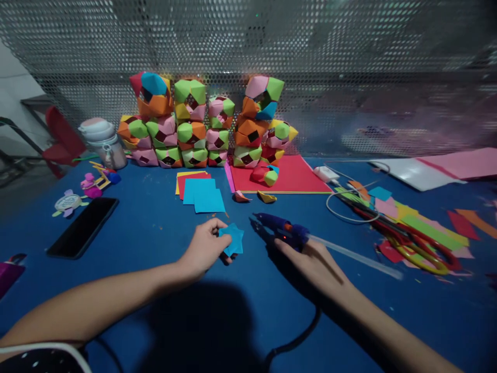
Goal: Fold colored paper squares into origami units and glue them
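My left hand (205,245) pinches a small folded light-blue paper piece (234,240) just above the blue table (163,311). My right hand (310,261) grips a blue hot glue gun (280,230) with a clear glue stick (353,255) poking out of its back. The gun's nozzle points left, a short gap from the paper piece. Its black cord (295,339) trails down toward me. Loose light-blue paper squares (204,196) lie just beyond my left hand.
Stacked multicoloured origami cubes (202,124) stand along the mesh back wall. A red sheet (295,173) and two small folded pieces (254,196) lie before them. A black phone (83,227) lies left; red-handled scissors (411,243), paper scraps and a white cable (341,202) lie right. A jar (104,142) stands back left.
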Tool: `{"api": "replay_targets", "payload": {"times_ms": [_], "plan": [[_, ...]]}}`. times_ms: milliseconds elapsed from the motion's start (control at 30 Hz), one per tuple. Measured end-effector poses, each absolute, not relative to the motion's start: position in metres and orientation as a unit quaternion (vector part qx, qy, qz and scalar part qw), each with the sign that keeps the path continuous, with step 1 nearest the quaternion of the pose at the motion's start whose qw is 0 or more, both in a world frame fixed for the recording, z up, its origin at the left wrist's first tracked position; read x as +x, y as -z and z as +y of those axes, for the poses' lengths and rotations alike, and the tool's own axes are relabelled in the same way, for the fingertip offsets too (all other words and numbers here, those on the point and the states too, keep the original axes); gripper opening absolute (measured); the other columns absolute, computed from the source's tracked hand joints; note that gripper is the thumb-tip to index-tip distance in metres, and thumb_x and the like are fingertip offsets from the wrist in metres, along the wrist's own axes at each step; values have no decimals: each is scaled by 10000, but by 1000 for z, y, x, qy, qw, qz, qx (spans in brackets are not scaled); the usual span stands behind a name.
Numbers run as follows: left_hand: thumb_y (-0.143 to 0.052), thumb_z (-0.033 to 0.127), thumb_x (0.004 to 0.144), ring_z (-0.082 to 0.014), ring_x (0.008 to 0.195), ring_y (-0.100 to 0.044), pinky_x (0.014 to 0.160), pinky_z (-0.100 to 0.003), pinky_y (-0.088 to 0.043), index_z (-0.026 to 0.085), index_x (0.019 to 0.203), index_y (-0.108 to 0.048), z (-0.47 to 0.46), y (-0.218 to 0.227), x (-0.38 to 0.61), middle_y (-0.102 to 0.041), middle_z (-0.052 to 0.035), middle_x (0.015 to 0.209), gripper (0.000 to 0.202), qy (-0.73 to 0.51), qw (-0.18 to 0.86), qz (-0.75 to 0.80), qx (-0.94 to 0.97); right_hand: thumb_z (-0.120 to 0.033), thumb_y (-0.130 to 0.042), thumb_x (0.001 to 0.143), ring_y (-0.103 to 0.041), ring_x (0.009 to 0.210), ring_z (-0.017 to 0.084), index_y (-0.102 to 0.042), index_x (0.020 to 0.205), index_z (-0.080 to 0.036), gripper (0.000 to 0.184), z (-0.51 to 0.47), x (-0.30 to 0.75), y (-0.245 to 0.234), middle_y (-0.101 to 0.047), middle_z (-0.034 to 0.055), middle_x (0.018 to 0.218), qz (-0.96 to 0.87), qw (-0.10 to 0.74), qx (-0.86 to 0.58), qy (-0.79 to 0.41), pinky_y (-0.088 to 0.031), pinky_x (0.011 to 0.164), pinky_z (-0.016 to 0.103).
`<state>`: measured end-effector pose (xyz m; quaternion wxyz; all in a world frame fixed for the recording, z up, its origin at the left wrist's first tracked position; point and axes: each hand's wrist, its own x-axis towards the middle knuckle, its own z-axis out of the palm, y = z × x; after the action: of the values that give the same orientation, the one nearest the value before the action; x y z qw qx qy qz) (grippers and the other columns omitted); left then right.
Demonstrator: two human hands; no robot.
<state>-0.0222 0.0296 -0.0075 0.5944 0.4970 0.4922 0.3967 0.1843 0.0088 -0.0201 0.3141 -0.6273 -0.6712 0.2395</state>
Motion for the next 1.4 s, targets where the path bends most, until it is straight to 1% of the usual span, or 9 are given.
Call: {"api": "replay_targets", "payload": {"times_ms": [100, 200, 333, 500, 700, 833, 933, 1400], "plan": [[-486, 53, 646, -139, 442, -576, 359, -239, -475, 156, 713, -476, 33, 11, -22, -563, 21, 505, 123, -389, 607, 491, 488, -375, -507, 795, -556, 560, 157, -584, 800, -173, 216, -9, 179, 13, -604, 20, 642, -702, 329, -588, -231, -432, 509, 253], [-485, 46, 644, -145, 449, -588, 364, -239, -480, 154, 693, -471, 35, 15, -22, -565, 17, 495, 119, -375, 617, 490, 488, -319, -523, 803, -514, 504, 123, -549, 745, -190, 144, -21, 174, 7, -567, 0, 601, -764, 327, -528, -176, -404, 478, 226], [-487, 64, 662, -138, 447, -587, 375, -236, -482, 155, 706, -476, 34, 18, -22, -578, 12, 507, 102, -356, 617, 489, 503, -260, -478, 827, -506, 514, 124, -519, 737, -189, 122, -22, 171, 5, -568, 12, 606, -826, 330, -450, -74, -396, 495, 226], [-487, 61, 661, -126, 442, -575, 380, -234, -482, 156, 698, -471, 32, 19, -22, -586, 11, 515, 103, -351, 613, 488, 513, -240, -466, 833, -475, 487, 128, -497, 719, -181, 132, -19, 176, 7, -534, 9, 579, -845, 299, -443, -17, -356, 469, 228], [-491, 66, 667, -120, 430, -564, 381, -235, -483, 157, 703, -471, 31, 18, -21, -570, 22, 500, 100, -352, 605, 493, 517, -217, -440, 844, -485, 516, 127, -511, 750, -173, 125, -20, 175, 7, -553, 15, 616, -854, 292, -430, -32, -353, 510, 230], [-488, 64, 666, -114, 427, -559, 386, -234, -486, 156, 683, -465, 31, 19, -20, -568, 21, 496, 97, -350, 604, 492, 519, -244, -446, 847, -462, 492, 126, -498, 700, -181, 168, -21, 175, 7, -529, 7, 578, -851, 287, -440, -20, -328, 489, 231], [-494, 76, 669, -109, 417, -553, 389, -237, -490, 156, 686, -472, 31, 21, -21, -565, 24, 494, 85, -350, 598, 490, 529, -237, -442, 848, -455, 486, 123, -492, 697, -181, 168, -21, 175, 7, -518, 1, 571, -851, 286, -440, -18, -319, 487, 230], [-506, 104, 676, -105, 414, -552, 385, -227, -487, 157, 693, -476, 31, 23, -20, -562, 28, 499, 63, -357, 596, 482, 534, -235, -445, 838, -471, 496, 126, -493, 698, -189, 156, -23, 175, 3, -535, 8, 575, -849, 272, -451, -29, -333, 496, 234]]}}
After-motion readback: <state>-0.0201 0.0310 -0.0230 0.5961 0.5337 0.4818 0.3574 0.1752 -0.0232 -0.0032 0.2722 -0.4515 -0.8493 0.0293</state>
